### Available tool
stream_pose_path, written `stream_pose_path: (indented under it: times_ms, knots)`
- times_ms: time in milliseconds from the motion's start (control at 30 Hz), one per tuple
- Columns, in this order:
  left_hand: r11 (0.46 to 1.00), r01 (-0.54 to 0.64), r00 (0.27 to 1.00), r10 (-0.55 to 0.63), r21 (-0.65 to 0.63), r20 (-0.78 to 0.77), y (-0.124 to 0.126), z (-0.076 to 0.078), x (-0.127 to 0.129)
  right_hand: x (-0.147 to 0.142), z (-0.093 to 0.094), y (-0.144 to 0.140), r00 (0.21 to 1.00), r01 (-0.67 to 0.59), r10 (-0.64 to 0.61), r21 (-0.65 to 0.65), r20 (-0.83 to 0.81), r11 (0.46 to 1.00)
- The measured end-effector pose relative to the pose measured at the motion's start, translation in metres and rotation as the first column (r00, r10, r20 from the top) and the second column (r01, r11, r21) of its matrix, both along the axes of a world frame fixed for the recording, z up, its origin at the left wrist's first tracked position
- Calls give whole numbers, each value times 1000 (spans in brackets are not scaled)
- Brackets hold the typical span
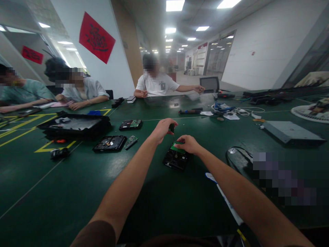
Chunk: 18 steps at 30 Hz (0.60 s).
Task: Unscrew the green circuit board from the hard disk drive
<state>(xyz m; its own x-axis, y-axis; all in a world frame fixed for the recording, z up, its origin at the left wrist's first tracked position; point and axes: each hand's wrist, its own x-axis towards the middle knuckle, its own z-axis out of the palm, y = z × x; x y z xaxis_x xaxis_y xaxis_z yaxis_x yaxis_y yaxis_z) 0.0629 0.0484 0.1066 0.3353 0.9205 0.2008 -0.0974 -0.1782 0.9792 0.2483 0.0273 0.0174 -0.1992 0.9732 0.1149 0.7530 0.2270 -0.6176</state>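
A black hard drive (175,160) lies on the green table in front of me, with a green circuit board (179,147) at its far end. My left hand (166,128) is closed around the dark handle of a screwdriver (172,128), held upright above the drive. Its thin shaft points down at the board; whether the tip touches a screw is too small to tell. At the board's right edge, my right hand (189,144) pinches it between thumb and fingers.
Left of the drive lie an opened drive case (110,143), a loose circuit board (131,142), another drive (130,124) and a large black tray (74,125). A grey metal box (293,132) stands to the right. Across the table sits a person in white (156,84); others sit at left.
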Motion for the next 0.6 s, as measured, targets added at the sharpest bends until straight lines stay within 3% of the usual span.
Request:
stream_pose_path:
  times_ms: [133, 333, 600]
  knots:
    - [999, 27, 1000, -27, -34, -2, -1, 1, 0, 0, 1, -1, 1000, 3, -3, -3, -9, 1000]
    - [976, 107, 982, -74, -190, 172, -1, -4, 7, 0, -1, 0, 1000, -10, 10, -2, -18, 1000]
    - [995, 33, 999, -29, -98, 45, 2, -1, 1, 0, -3, 2, 1000, 12, -12, -6, -11, 1000]
